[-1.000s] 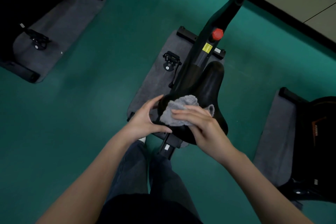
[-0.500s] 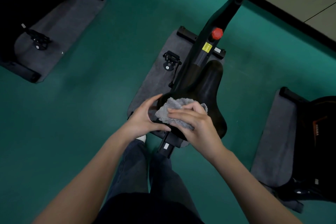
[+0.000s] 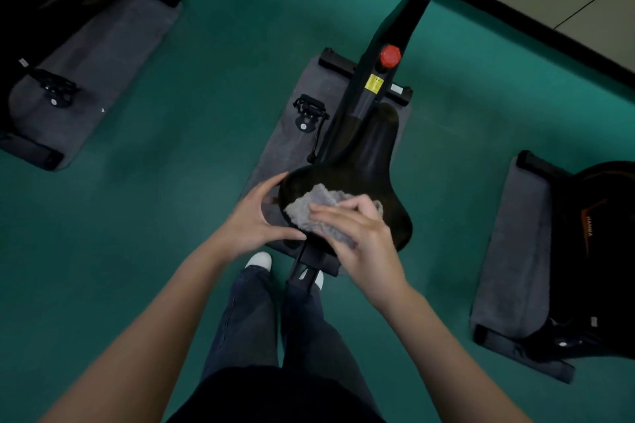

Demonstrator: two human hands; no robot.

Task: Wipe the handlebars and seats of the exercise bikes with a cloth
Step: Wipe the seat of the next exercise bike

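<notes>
A black exercise-bike seat (image 3: 364, 161) sits in the middle of the view, its narrow nose pointing away from me. A crumpled grey cloth (image 3: 311, 208) lies on the wide rear part of the seat. My right hand (image 3: 360, 237) presses on the cloth, fingers spread over it. My left hand (image 3: 256, 218) cups the seat's left rear edge, thumb under the rim. The bike's black frame post (image 3: 405, 21) with a red knob (image 3: 390, 56) rises beyond the seat; the handlebars are out of view.
The bike stands on a grey mat (image 3: 292, 148) on a green floor, with a pedal (image 3: 309, 112) to the left. Two more black bikes on grey mats stand at far left (image 3: 51, 10) and far right (image 3: 601, 251). My legs and shoes are below the seat.
My right hand slid the cloth toward the seat's left rear edge, then slightly back right. My left hand has kept its hold on the seat's edge.
</notes>
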